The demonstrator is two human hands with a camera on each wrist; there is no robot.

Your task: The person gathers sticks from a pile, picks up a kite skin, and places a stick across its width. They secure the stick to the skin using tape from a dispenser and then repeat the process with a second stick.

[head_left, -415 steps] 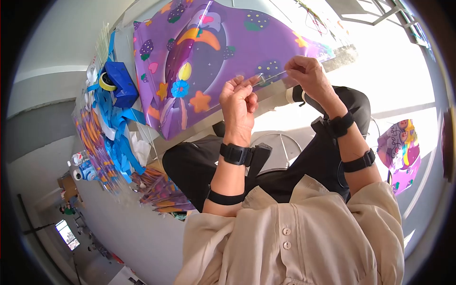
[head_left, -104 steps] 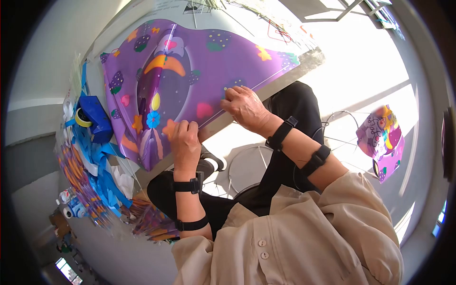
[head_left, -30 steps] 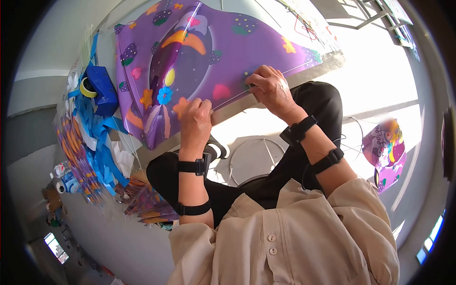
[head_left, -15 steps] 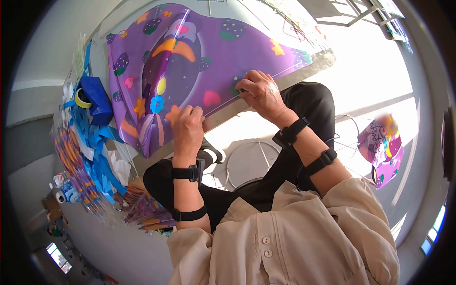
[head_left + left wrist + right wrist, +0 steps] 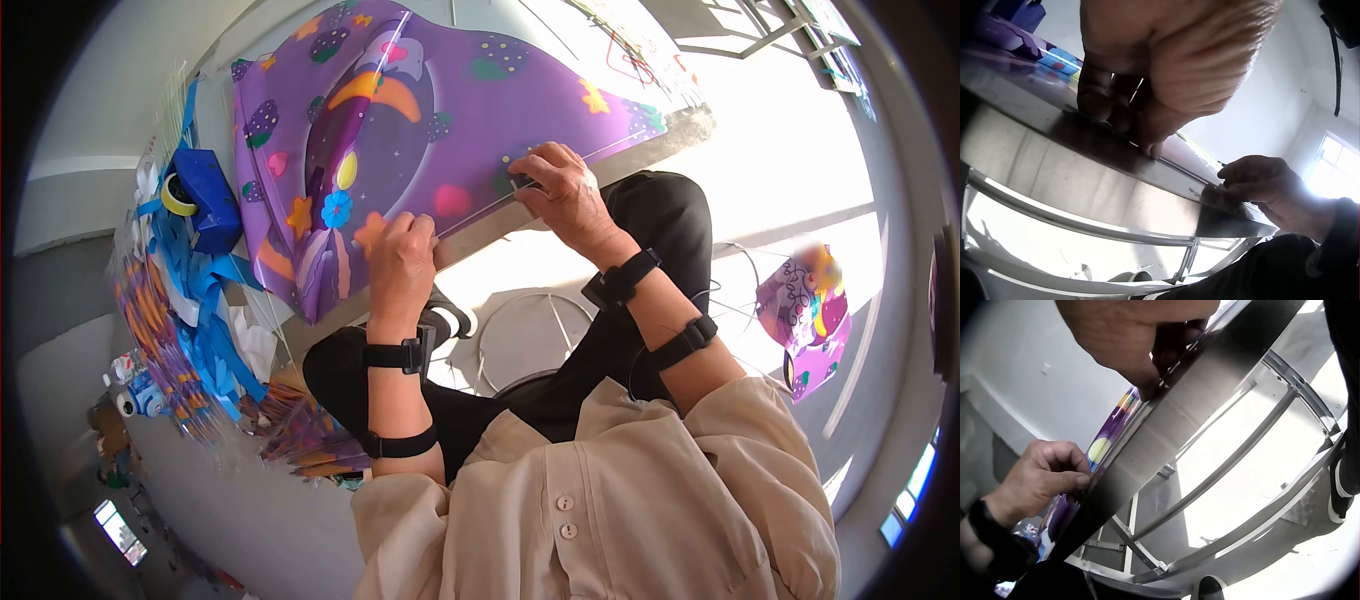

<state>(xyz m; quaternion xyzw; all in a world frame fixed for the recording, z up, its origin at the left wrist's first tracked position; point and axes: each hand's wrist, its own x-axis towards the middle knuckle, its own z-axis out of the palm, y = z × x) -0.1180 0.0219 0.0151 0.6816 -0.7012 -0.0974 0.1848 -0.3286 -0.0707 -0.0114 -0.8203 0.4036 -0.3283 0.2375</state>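
A purple printed kite (image 5: 470, 110) with stars, hearts and a blue flower lies spread on the table, a thin rod (image 5: 478, 219) along its near edge. My left hand (image 5: 403, 262) has its fingers bent down at that edge, thumb and fingertips pinching it in the left wrist view. Farther right along the same edge, my right hand (image 5: 568, 198) pinches the rod between thumb and fingers. A small dark piece (image 5: 522, 183) with a light tip shows at its fingertips; I cannot tell what it is.
A blue tape dispenser (image 5: 212, 205) stands left of the kite, beside blue ribbons (image 5: 210, 320) and bundled purple-orange sheets (image 5: 160, 330). Thin sticks (image 5: 625, 45) lie at the back. Another purple printed piece (image 5: 808, 320) is at the right. Metal bars (image 5: 1229, 459) run under the table edge.
Long before, both hands held a thin rod and a clear strip up over the kite; now they are down at its near edge. Lately the right fingers have spread slightly, showing the dark piece.
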